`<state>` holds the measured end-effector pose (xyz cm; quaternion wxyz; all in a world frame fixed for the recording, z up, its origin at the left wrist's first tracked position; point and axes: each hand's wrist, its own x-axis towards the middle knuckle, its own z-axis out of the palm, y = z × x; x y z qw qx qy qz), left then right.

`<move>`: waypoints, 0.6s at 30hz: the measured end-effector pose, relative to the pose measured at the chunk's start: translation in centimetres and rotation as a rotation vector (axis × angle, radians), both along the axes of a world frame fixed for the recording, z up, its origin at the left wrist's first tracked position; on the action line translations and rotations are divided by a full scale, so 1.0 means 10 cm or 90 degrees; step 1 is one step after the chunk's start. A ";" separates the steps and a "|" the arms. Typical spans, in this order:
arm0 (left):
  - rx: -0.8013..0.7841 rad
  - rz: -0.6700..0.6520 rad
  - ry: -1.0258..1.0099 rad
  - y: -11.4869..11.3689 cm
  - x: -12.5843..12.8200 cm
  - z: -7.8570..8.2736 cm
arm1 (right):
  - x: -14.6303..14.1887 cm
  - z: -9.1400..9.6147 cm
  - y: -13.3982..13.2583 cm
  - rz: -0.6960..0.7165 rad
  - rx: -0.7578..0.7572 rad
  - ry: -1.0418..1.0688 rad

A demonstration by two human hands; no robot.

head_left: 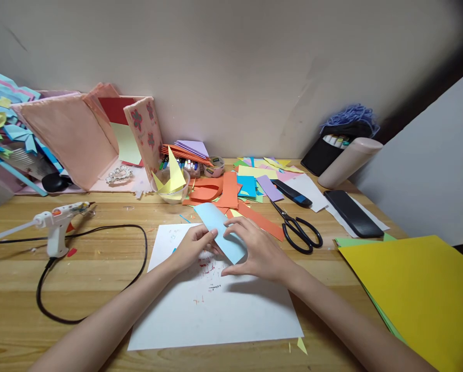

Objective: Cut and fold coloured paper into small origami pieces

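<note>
A light blue paper strip is held up at a slant above a white sheet. My left hand pinches its left edge, with the thumb on top and the other fingers partly hidden beneath. Around the strip's right side curves my right hand, its thumb spread well apart from the fingers. Those fingertips lie over the blue paper; whether they press on it I cannot tell. Marker smudges and small colored marks dot the white sheet below.
Black-handled scissors, a utility knife and orange paper scraps lie beyond my hands. At left stands a glue gun with a looping black cord. A phone and yellow sheets are at right; a plastic cup holds yellow scraps.
</note>
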<state>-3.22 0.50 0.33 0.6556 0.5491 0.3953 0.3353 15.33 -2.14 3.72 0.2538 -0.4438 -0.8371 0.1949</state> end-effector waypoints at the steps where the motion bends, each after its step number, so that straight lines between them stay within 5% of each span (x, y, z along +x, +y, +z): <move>1: 0.006 0.001 0.001 0.00 0.00 0.00 | -0.01 0.01 -0.01 -0.003 -0.011 -0.003; 9: 0.023 -0.044 -0.010 0.01 -0.03 -0.08 | -0.06 0.01 -0.08 -0.040 -0.117 0.036; 18: 0.038 -0.052 -0.016 0.00 -0.01 -0.02 | -0.05 -0.05 -0.04 0.022 -0.273 0.179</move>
